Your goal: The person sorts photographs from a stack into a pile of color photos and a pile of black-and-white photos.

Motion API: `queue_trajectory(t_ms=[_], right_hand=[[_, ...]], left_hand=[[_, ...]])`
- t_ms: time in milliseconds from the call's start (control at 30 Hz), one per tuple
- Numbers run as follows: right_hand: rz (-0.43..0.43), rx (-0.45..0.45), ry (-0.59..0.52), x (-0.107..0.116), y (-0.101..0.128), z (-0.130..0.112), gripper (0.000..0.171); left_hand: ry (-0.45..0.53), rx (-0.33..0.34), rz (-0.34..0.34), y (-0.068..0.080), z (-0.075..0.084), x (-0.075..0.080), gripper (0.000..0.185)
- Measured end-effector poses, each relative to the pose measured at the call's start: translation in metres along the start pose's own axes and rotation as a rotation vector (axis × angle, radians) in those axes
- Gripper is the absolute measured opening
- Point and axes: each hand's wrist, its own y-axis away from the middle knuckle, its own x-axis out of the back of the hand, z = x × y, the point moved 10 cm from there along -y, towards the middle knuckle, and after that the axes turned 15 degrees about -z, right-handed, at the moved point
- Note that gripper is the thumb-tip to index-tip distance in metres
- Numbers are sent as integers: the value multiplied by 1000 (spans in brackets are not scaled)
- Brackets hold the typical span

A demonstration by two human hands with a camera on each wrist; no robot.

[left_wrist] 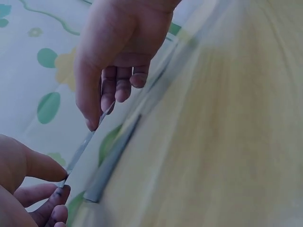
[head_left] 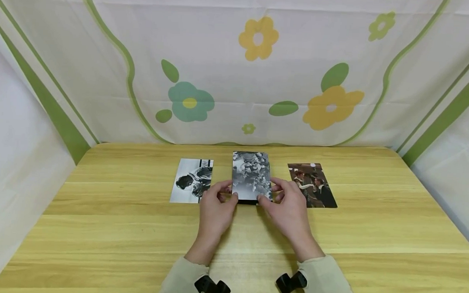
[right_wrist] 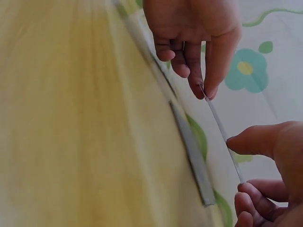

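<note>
A black-and-white photo card (head_left: 250,175) is held by both hands, slightly above the wooden table. My left hand (head_left: 218,207) pinches its left near corner between thumb and fingers. On the opposite side my right hand (head_left: 288,210) grips the right near corner. Edge-on, the card (left_wrist: 83,149) looks like a thin strip in the left wrist view. Beneath it, apart from it, a dark-edged flat stack (right_wrist: 193,158) lies on the table. Another black-and-white photo card (head_left: 185,192) lies left of the hands, and a colour photo card (head_left: 317,191) lies to the right, partly covered by my right hand.
The wooden table (head_left: 117,229) extends widely on both sides. A white curtain with printed flowers (head_left: 230,72) hangs behind its far edge, and white cloth also borders the left and right. A black wrist device (head_left: 212,289) sits on each sleeve.
</note>
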Motion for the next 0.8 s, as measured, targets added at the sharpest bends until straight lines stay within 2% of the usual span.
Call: queue_trajectory(t_ms=[300,500,667,800], right_hand=[[37,34,-49,14,10,-23,63],[25,51,-38,13,13,-32,61],[-3,60,-46,1,13,-35,59],[-47,79,-76,-21,6,-45,60]], left_hand=[[88,-9,6,4,20,14,26],[105,0,15,5,22,21,26],[89,6,40,7,16,32,27],[50,20,89,8,10,51,27]])
